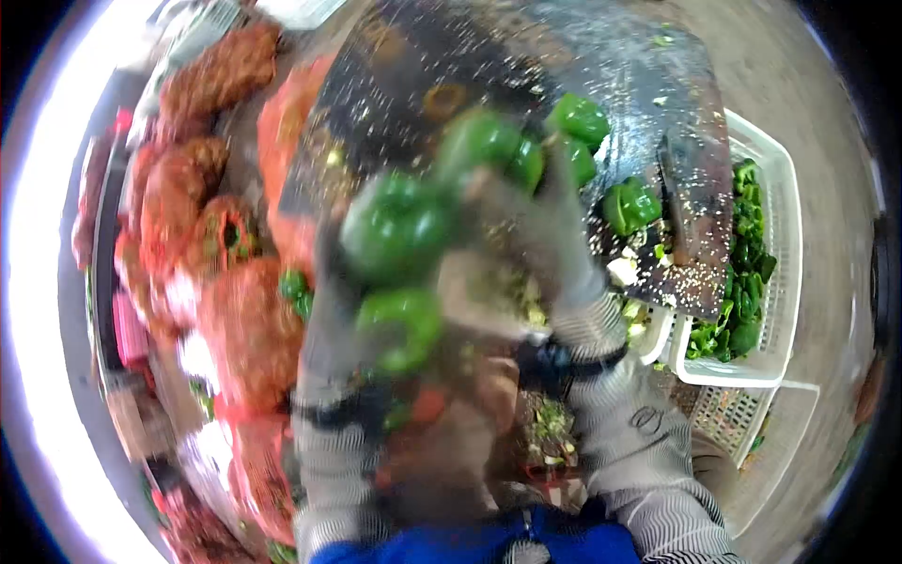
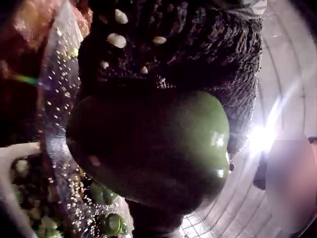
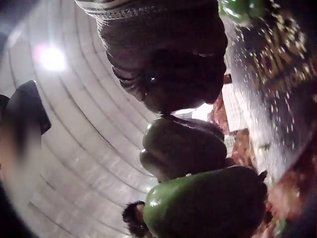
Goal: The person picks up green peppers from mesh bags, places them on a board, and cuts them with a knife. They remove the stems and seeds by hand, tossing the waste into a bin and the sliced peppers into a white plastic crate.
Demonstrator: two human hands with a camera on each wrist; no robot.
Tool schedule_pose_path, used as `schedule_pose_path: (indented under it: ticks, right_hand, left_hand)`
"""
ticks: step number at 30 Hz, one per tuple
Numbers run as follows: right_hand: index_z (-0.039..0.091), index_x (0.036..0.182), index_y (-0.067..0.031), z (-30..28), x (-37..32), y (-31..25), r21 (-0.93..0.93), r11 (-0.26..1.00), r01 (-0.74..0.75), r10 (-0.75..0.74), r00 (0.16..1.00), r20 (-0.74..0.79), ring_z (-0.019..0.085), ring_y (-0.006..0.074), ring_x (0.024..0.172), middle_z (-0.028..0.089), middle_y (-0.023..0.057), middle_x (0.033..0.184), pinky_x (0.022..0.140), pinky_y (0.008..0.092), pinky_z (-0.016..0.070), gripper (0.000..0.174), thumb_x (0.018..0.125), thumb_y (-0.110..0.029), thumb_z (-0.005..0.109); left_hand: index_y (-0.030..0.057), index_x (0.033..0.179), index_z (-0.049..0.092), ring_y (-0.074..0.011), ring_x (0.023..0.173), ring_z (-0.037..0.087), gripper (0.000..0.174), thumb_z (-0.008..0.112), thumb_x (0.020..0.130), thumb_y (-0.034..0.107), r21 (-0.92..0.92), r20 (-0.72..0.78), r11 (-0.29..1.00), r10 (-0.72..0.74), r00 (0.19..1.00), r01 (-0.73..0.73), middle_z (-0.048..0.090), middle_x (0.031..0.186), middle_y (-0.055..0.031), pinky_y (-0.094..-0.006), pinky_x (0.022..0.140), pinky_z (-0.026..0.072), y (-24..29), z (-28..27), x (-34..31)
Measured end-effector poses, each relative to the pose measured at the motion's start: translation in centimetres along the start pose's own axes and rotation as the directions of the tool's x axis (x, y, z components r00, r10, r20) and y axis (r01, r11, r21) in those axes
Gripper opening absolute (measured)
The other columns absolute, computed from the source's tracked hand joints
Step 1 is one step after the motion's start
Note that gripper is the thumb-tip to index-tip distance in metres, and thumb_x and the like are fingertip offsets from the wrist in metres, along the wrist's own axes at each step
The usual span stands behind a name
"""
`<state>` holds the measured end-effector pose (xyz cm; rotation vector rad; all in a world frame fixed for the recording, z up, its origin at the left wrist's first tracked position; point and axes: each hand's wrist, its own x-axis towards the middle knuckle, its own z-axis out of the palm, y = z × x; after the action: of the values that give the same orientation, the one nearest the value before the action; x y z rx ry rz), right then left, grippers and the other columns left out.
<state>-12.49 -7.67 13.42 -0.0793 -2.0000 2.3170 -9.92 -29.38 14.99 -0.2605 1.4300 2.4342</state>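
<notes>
Both hands wear grey gloves and are blurred in the head view. My left hand (image 1: 331, 258) grips a large green bell pepper (image 1: 396, 226), which fills much of the left wrist view. Another green pepper (image 1: 399, 329) shows just below it. Opposite, my right hand (image 1: 545, 230) has its fingers curled at a second green bell pepper (image 1: 481, 146). In the right wrist view that pepper (image 3: 183, 146) sits under the fingertips, close beside the left hand's pepper (image 3: 208, 203). Green pepper pieces (image 1: 578, 117) lie on the dark board beyond the right hand.
The seed-strewn board (image 1: 620, 56) also carries a knife (image 1: 675, 207) and another pepper piece (image 1: 631, 207). A white basket (image 1: 794, 244) of cut green peppers stands right of the board. Red mesh sacks (image 1: 249, 329) crowd the left side.
</notes>
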Motion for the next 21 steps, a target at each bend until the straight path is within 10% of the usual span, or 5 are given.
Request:
schedule_pose_path:
  ticks: [4, 11, 14, 18, 21]
  right_hand:
    - [0.042, 0.136, -0.0074, -3.6, 8.7, 1.2, -0.736, 0.536, 0.414, -0.485, 0.864, 0.133, 0.055, 0.03, 0.118, 0.046, 0.0175, 0.139, 0.1, 0.0403, 0.0473, 0.067, 0.079, -0.019, 0.076]
    - [0.04, 0.144, -0.024, -3.6, 12.9, 9.4, -0.863, -0.121, 0.491, -0.196, 0.84, 0.506, 0.042, 0.0377, 0.132, 0.037, 0.0159, 0.148, 0.109, 0.0431, 0.0386, 0.07, 0.082, -0.011, 0.068]
    - [0.039, 0.145, -0.0303, -7.2, 16.9, 12.0, -0.752, 0.07, 0.655, -0.207, 0.747, 0.631, 0.043, 0.0375, 0.132, 0.035, 0.0161, 0.15, 0.108, 0.0457, 0.0391, 0.072, 0.082, -0.008, 0.066]
    - [0.038, 0.142, -0.0004, 1.2, 1.3, -5.5, -0.763, 0.639, 0.101, 0.259, 0.906, 0.336, 0.057, 0.0317, 0.113, 0.041, 0.0267, 0.142, 0.099, 0.044, 0.0472, 0.055, 0.093, -0.017, 0.056]
    - [0.058, 0.121, -0.0026, 1.1, -2.7, 1.9, -0.533, 0.705, 0.468, -0.462, 0.873, 0.155, 0.063, 0.0267, 0.104, 0.063, 0.0154, 0.117, 0.088, 0.0364, 0.0511, 0.039, 0.086, -0.016, 0.07]
  left_hand:
    - [0.0081, 0.128, 0.054, -0.0269, 0.107, 0.06, 0.044, 0.063, 0.091, 0.03, 0.301, 0.01, 0.933, 0.204, 0.979, -0.198, 0.061, 0.12, -0.0135, -0.0391, 0.089, 0.0508, -3.4, 0.9, 9.8]
    - [0.0044, 0.129, 0.053, -0.0252, 0.111, 0.058, 0.043, 0.063, 0.091, 0.023, 0.839, 0.137, 0.44, 0.4, 0.906, -0.32, 0.061, 0.121, -0.0143, -0.0378, 0.093, 0.0487, -8.5, -0.1, 13.4]
    - [0.0028, 0.129, 0.052, -0.0245, 0.113, 0.057, 0.043, 0.063, 0.091, 0.02, 0.774, 0.308, 0.442, 0.365, 0.879, -0.454, 0.06, 0.122, -0.0147, -0.0372, 0.095, 0.0478, -6.6, -0.6, 10.9]
    - [0.0007, 0.13, 0.051, -0.0235, 0.115, 0.056, 0.043, 0.063, 0.092, 0.016, 0.581, 0.404, 0.524, 0.479, 0.78, -0.623, 0.06, 0.122, -0.0151, -0.0365, 0.097, 0.0466, -1.1, -5.0, 4.4]
    - [0.0037, 0.115, 0.063, -0.0193, 0.092, 0.066, 0.038, 0.071, 0.087, 0.028, 0.983, 0.03, 0.134, 0.573, 0.819, -0.129, 0.069, 0.103, -0.0101, -0.0323, 0.083, 0.0527, -1.3, -17.9, -0.8]
